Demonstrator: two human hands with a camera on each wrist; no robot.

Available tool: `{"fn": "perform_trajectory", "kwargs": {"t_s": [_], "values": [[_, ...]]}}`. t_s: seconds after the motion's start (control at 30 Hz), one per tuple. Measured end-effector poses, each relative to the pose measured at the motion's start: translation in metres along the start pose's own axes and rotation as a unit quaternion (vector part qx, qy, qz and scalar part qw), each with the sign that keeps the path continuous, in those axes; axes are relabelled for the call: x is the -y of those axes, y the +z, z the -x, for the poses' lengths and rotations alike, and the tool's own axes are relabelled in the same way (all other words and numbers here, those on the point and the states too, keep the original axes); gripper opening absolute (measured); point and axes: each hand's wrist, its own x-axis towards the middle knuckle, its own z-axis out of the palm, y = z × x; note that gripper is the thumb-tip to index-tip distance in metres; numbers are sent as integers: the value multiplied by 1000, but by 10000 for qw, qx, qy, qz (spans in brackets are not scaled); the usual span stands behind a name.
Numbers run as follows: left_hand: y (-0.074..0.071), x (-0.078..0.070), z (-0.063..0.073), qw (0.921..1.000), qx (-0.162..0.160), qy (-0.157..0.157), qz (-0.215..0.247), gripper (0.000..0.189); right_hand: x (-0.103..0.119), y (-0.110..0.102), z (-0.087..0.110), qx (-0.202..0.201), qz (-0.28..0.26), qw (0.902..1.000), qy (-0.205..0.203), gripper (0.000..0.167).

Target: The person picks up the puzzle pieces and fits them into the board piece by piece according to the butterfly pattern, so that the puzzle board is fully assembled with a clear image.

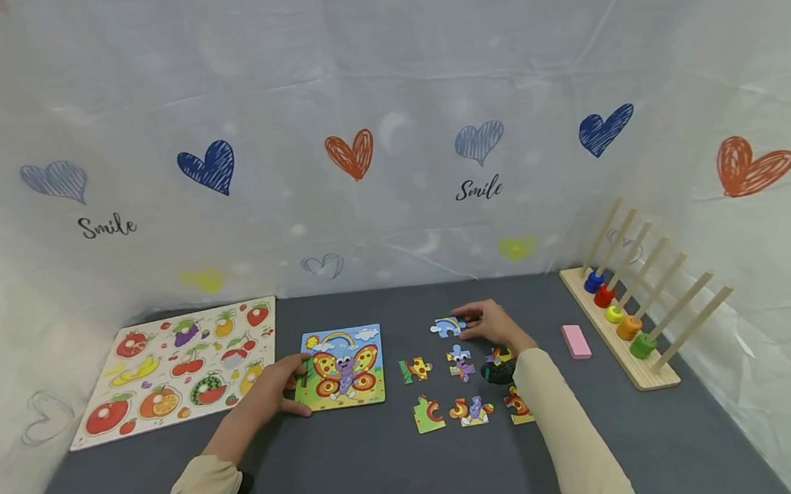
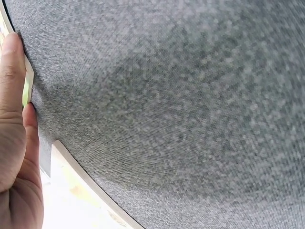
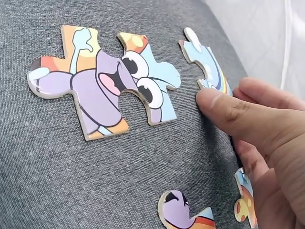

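A butterfly jigsaw board [image 1: 340,389] lies on the dark table. My left hand [image 1: 267,395] rests at its left edge, thumb and fingers apart; in the left wrist view fairly straight fingers [image 2: 12,78] touch the board's rim. My right hand [image 1: 490,325] pinches a blue rainbow puzzle piece [image 1: 447,326] at its right side, also seen as a rainbow piece [image 3: 212,67] by the thumb in the right wrist view. Below it lies a purple butterfly-face piece [image 1: 460,360]. Several other pieces lie around, including a yellow-orange one [image 1: 416,369] and a green one [image 1: 427,414]; the right forearm partly covers those on the right.
On the left lies a white fruit board [image 1: 186,359]. A pink block [image 1: 576,341] sits right of the right arm. Farther right stands a wooden peg rack [image 1: 618,329] with coloured rings and tall slanting pegs. A heart-printed cloth [image 1: 393,223] hangs behind the table.
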Motion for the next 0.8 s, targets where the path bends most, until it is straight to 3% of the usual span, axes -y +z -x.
{"fn": "perform_trajectory", "kwargs": {"t_s": [0.23, 0.47, 0.63, 0.8], "values": [[-3, -6, -2, 9997, 106, -207, 21, 88, 2, 1, 0, -284, 27, 9996, 52, 38], [0, -3, 1, 9993, 144, -342, -66, 87, 4, 8, 1, -216, 61, 9997, -10, 33], [0, -2, 1, 9995, 125, -266, -113, 89, 7, 12, 0, -13, 174, 9998, 70, 43], [0, -3, 2, 9998, 49, -185, -99, 88, 8, 13, -1, -128, 468, 9988, 4, 34]]}}
